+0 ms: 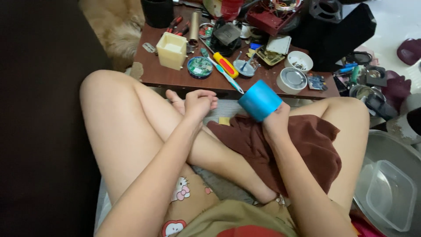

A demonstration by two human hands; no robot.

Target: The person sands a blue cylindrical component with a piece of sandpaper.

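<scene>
My right hand (276, 123) grips a blue cylinder (259, 100), held up above my crossed legs and tilted to the left. Under that hand a brown cloth (307, 145) lies over my right thigh. My left hand (198, 102) is curled into a loose fist near my foot, a little left of the cylinder, and I see nothing in it. A small yellow piece (224, 120) lies on the floor between my two hands.
A low brown table (175, 77) ahead holds a cream box (171, 49), a round green disc (200, 67), a red-and-yellow screwdriver (225, 64), white bowls (299, 60) and electronic parts. A clear plastic container (390, 193) sits in a basin at right. A dark surface fills the left.
</scene>
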